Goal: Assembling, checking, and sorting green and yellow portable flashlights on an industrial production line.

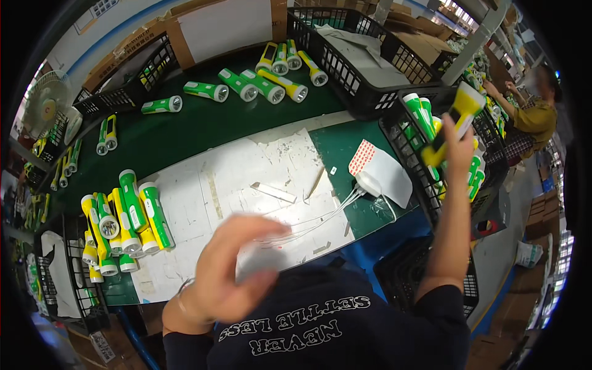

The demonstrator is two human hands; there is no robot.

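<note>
My right hand [458, 148] is raised over the black crate at the right, its fingers wrapped round a yellow flashlight [467, 102], blurred by motion. Inside that crate [404, 151] lie several green and yellow flashlights [422, 117]. My left hand [228, 268] hovers above the near edge of the white work sheet [246, 172], thumb and fingers curved and apart, smeared by motion; nothing shows in its grasp. To its left, a pile of green and yellow flashlights [126, 219] rests at the table's corner.
On the green table, more flashlights [246, 89] lie along the far side. A white cable with a plug block [368, 183] lies near the right crate. A larger black crate [357, 61] stands behind. Another person [536, 123] sits at the right. A fan [46, 108] stands left.
</note>
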